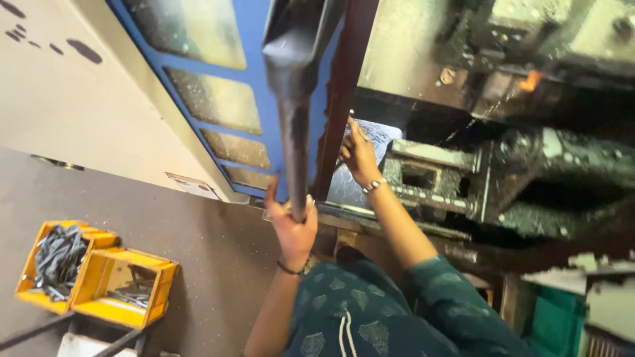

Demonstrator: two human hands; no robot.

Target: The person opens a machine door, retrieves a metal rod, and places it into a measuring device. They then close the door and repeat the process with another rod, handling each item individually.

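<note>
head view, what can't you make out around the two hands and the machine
- Right hand: fingertips hidden against the shiny plate.
- Lever: top cut off by the upper edge.
- Machine recess: dark and blurred.
- Left hand grips the lever; palm hidden.
- Yellow bins: parts too small.

Single head-worn view, looking steeply down, tilted, close over machine (pixel 463 178), floor (pixel 165 218)

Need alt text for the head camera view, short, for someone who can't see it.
A person's left hand grips a long dark lever handle while the right hand reaches into a grimy metal press machine. Two yellow crates of metal parts sit on the floor at lower left, below a blue-framed guard panel.
</note>
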